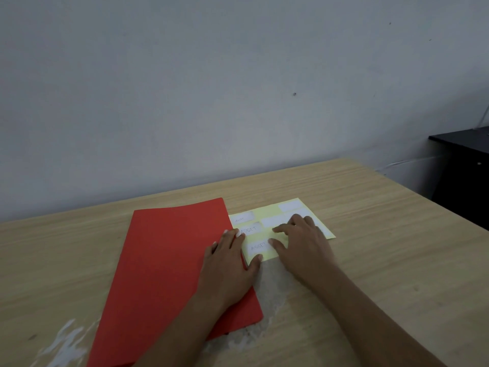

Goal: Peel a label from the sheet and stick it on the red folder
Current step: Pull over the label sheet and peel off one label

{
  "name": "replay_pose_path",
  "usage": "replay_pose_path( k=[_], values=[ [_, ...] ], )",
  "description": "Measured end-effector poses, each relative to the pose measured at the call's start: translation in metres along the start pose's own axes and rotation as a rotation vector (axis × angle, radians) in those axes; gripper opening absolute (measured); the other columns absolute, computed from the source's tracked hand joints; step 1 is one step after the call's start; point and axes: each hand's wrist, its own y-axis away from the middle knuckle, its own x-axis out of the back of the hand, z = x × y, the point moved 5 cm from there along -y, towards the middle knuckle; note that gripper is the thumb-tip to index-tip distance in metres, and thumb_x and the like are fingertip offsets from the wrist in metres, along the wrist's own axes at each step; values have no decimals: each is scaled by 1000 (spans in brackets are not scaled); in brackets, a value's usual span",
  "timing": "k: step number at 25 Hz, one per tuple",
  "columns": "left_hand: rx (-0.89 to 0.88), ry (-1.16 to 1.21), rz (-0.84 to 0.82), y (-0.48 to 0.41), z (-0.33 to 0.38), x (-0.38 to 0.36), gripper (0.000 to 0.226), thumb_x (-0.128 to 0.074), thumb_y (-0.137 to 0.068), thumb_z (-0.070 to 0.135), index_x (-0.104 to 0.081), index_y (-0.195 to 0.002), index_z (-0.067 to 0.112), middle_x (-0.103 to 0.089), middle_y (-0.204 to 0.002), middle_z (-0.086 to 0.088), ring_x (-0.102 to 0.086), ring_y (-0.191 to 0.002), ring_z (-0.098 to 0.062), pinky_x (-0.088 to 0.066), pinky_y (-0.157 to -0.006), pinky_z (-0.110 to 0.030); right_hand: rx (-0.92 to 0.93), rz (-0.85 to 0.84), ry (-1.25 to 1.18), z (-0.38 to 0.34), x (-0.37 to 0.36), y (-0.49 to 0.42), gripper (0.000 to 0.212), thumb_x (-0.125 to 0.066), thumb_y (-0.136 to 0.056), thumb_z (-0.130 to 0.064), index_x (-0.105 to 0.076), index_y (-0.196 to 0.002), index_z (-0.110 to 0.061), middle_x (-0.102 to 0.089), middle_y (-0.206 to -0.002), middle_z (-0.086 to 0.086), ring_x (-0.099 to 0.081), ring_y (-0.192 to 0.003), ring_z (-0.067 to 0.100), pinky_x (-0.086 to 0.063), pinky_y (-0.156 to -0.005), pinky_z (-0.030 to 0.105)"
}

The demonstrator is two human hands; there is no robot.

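A red folder (164,263) lies flat on the wooden table, left of centre. Touching its right edge is a pale yellow label sheet (270,211) with several white labels, two of them reading "ASSET" (257,247). My left hand (227,263) rests flat across the folder's right edge, fingers spread, its thumb on the sheet's near edge. My right hand (301,245) lies on the sheet, fingertips pressed at the right end of the nearest "ASSET" label. Part of the sheet is hidden under my right hand. Neither hand holds a label.
The wooden table (383,260) has worn whitish patches (270,287) near the folder's lower edge and at the front left. A grey wall stands behind the table. A black cabinet (463,176) stands beyond the table's right edge.
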Motion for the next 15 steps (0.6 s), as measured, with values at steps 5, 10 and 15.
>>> replay_pose_path(
  k=[5, 10, 15],
  values=[
    [-1, -4, 15, 1, 1, 1, 71, -32, -93, 63, -27, -153, 25, -19, -162, 9, -8, -150, -7, -9, -119, -33, 57, -20, -13, -8, -7, -3, 38, -58, -89, -50, -67, -120, -31, -57, -113, -13, -48, -110, 12, -40, -92, 32],
    [4, -6, 21, 1, 1, 1, 71, -33, -93, 63, -27, -152, 24, -19, -162, 9, -9, -150, -7, -9, -120, -33, 24, -21, -39, -11, -5, -7, 27, -63, -88, -45, -70, -109, -30, -61, -109, -14, -51, -107, 11, -42, -88, 33],
    [3, -7, 26, 1, 1, 0, 71, -32, -94, 63, -27, -153, 24, -17, -163, 9, -7, -150, -7, -7, -120, -32, -65, -33, -122, -12, -5, -8, 13, -68, -87, -39, -70, -95, -30, -63, -98, -12, -51, -101, 12, -45, -86, 36]
  ],
)
